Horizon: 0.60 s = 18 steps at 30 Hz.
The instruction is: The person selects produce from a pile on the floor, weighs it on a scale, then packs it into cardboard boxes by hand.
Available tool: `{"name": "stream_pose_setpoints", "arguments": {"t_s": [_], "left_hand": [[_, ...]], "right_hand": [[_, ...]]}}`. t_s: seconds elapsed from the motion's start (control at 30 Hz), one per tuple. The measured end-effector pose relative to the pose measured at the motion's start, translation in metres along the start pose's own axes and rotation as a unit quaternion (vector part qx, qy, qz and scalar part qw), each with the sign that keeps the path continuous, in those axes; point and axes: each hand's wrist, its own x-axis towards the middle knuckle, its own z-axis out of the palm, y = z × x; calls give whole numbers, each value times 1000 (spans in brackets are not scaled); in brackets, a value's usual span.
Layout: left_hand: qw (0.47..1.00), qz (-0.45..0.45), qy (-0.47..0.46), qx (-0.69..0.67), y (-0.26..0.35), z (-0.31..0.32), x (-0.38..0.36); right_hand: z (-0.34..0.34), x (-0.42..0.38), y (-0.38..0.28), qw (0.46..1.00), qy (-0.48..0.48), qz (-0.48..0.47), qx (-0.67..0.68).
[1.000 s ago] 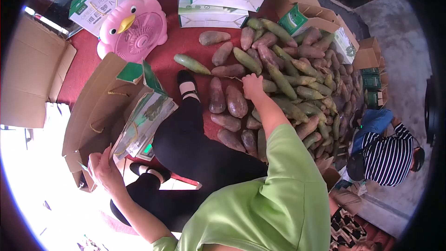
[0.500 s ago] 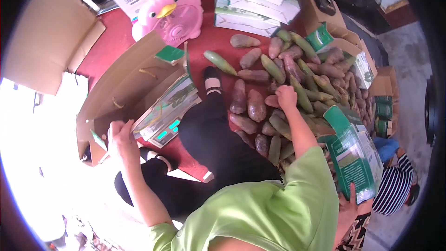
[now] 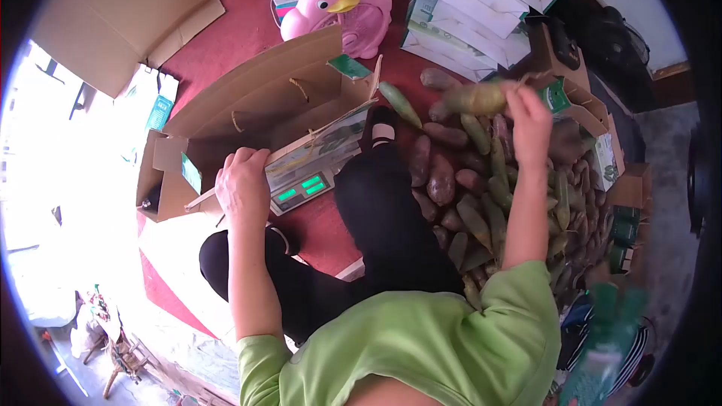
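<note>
My right hand [image 3: 529,116] holds a long greenish radish [image 3: 475,98] by one end, raised above the pile and smeared by motion. Below it lies a heap of green and purplish-brown radishes [image 3: 441,183] on the red floor covering. On the other side, my left hand [image 3: 244,182] has its fingers closed over the near edge of an open cardboard box [image 3: 256,98] with rope handles. That box stands at a digital scale [image 3: 302,191] whose green display is lit; whether the box rests wholly on it is hidden.
A pink duck-faced fan [image 3: 342,11] stands beyond the box. White and green cartons [image 3: 466,22] are stacked at the back, with a black fan [image 3: 613,37] to their right. At lower right, a blurred green carton [image 3: 605,346] partly covers a person in stripes [image 3: 638,357].
My right hand has lifted a radish out of the pile. My left hand has moved onto the box edge. The view has shifted, and the green carton at right is lower.
</note>
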Motion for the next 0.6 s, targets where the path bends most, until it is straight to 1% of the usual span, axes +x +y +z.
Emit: {"name": "stream_pose_setpoints", "arguments": {"t_s": [0.1, 0.17, 0.23, 0.3, 0.37, 0.4, 0.43, 0.47, 0.5, 0.53, 0.57, 0.6], "left_hand": [[1000, 5, 0, 1, -1, 1, 1], [1000, 9, -2, 1, -2, 1, 1], [1000, 7, -10, 5, -1, -1, 1], [1000, 6, -11, 2, -1, -1, 1], [1000, 7, -11, -1, -1, -1, 3], [1000, 3, -10, 1, -2, -1, 3], [1000, 2, -9, 1, -1, -1, 3], [1000, -3, -15, 4, 0, -2, 3], [1000, 5, -13, 8, -4, 2, 2], [1000, 2, -24, 18, -3, 2, 2], [999, -1, -35, 28, -1, 0, 3], [999, -4, -39, 25, 1, -1, 4]], "right_hand": [[0, 18, -82, 993, -23, -116, -18], [25, 23, -134, 972, -20, -159, 171], [48, 29, -163, 953, -101, -196, 205], [84, 33, -178, 948, -169, -221, 155], [135, 27, -181, 940, -210, -255, 79], [162, 22, -181, 914, -227, -331, 54], [206, 17, -166, 908, -257, -323, 69], [252, 14, -149, 869, -287, -400, 35], [273, 1, -145, 779, -257, -552, -152], [295, -16, -148, 835, -351, -392, -158], [302, -33, -154, 845, -398, -308, -180], [324, -46, -153, 839, -430, -273, -189]]}}
